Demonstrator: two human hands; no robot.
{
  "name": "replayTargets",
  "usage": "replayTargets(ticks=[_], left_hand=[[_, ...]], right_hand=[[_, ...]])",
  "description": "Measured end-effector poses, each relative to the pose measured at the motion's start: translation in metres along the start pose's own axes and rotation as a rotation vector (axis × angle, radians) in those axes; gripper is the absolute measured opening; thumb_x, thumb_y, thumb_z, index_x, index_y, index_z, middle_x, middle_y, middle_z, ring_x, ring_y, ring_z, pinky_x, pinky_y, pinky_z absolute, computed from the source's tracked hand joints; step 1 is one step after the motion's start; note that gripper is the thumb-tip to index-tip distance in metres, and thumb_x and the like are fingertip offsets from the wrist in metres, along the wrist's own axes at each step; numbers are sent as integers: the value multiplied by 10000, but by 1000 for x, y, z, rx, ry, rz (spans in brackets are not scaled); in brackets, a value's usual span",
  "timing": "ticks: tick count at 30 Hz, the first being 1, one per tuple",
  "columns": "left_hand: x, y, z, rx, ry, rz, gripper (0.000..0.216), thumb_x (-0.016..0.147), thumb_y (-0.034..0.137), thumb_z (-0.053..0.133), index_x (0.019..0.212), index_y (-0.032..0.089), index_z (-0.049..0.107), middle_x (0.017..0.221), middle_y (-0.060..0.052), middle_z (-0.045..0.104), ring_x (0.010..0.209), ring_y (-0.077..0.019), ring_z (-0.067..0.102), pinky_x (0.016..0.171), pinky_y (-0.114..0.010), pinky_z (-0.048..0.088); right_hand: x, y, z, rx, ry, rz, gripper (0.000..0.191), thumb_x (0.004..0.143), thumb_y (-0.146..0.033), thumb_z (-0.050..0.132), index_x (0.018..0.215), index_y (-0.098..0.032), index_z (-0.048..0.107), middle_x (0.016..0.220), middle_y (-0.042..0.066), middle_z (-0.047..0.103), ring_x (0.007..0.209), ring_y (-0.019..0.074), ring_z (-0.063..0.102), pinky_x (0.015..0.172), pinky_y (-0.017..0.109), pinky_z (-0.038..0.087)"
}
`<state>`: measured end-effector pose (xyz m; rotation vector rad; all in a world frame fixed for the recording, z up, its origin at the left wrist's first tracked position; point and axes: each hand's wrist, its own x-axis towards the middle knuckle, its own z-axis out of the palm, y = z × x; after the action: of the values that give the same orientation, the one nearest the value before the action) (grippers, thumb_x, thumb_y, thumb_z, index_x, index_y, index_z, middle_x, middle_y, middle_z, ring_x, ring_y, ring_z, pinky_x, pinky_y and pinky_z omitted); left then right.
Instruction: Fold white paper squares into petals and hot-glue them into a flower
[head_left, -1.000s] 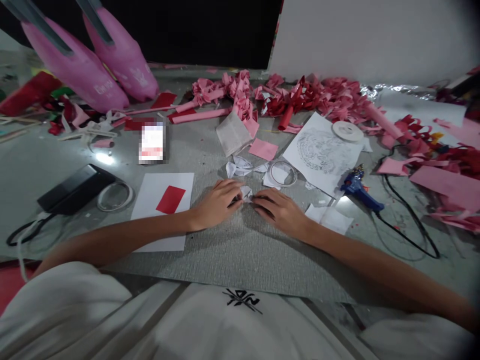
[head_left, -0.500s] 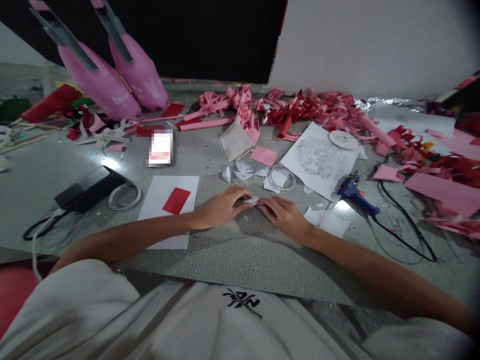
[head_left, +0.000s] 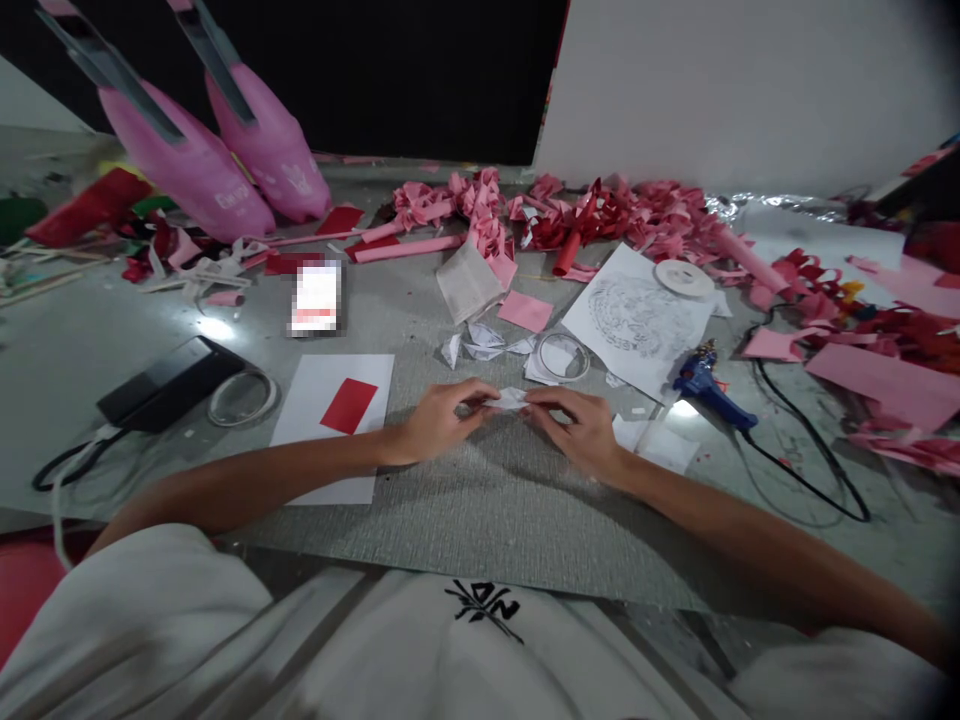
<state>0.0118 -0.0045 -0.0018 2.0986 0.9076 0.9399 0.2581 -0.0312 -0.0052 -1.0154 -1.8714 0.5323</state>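
Broadly, the worktop [head_left: 90, 340] filled the frame, with pink and red paper scraps [head_left: 637, 210] heaped along its upper edge, away from the grey mat [head_left: 480, 500] at centre. Just above the middle, the left hand [head_left: 439, 420] and right hand [head_left: 581, 430] met. Each grip was pinched shut on one end of a small folded white paper [head_left: 510, 399], likely to keep its creases steady.

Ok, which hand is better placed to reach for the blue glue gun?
Right, probably. The blue glue gun lies out past the right hand on its outer side. The left hand is beyond the folded white paper both pinch, and would have to cross over.
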Motion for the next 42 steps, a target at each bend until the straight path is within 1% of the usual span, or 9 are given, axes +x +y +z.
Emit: replayTargets(ticks=[6,9,15,18,21,25,30,34,42], left_hand=[[2,7,-2,-152,-4,-75,251,920,409,743,988,167,749,895,-55,783,769,-146,722,725,-238,564],[4,9,-1,-291,-3,-147,290,920,437,739,997,158,762,890,-72,793,770,-162,748,728,-254,598],[3,10,2,-362,33,-184,271,936,412,725,1001,150,756,905,-74,796,754,-159,766,731,-261,639],[3,9,3,-354,27,-190,288,947,399,716,1090,150,740,970,-81,802,787,-159,777,751,-266,651],[3,8,4,-377,13,-191,321,961,400,700,1162,151,713,1024,-89,802,824,-166,787,755,-271,658],[4,7,4,-347,-39,-220,356,974,422,680,1197,145,701,954,-88,803,776,-169,779,623,-229,610],[6,8,1,-180,-151,-214,289,1020,399,610,1001,150,755,717,-34,765,608,-123,705,568,-200,495],[5,9,-1,-108,-191,-170,248,1025,356,600,994,168,759,737,-18,770,613,-114,697,603,-201,480],[3,12,1,-112,-212,-167,198,1005,306,620,952,166,750,756,-25,774,649,-128,721,634,-213,518]], right_hand=[[4,-2,-1,177,-1,69,119,933,-300,725,993,-221,791,1015,76,818,922,202,790,795,314,671],[3,-1,-1,257,-14,148,152,908,-347,758,979,-216,793,1043,84,816,883,205,792,735,313,679],[6,2,0,175,-10,114,120,896,-332,774,921,-215,779,1038,90,805,957,209,767,834,348,645],[9,1,0,194,-55,139,142,896,-347,772,893,-206,754,973,79,784,877,184,746,766,309,621],[10,3,1,280,-94,251,199,888,-392,775,931,-204,723,848,45,750,732,160,719,658,276,598],[9,7,4,332,-85,310,261,866,-410,792,1016,-215,706,852,30,741,716,161,718,658,281,601],[8,7,5,279,-153,286,269,907,-439,741,1050,-211,718,846,32,741,668,145,673,609,264,552],[11,5,3,185,-315,227,281,937,-469,702,1009,-201,746,708,-12,687,576,116,570,550,241,448],[13,1,2,-1,-373,52,368,1019,-414,574,742,-193,673,577,-37,560,515,105,473,534,248,358]])
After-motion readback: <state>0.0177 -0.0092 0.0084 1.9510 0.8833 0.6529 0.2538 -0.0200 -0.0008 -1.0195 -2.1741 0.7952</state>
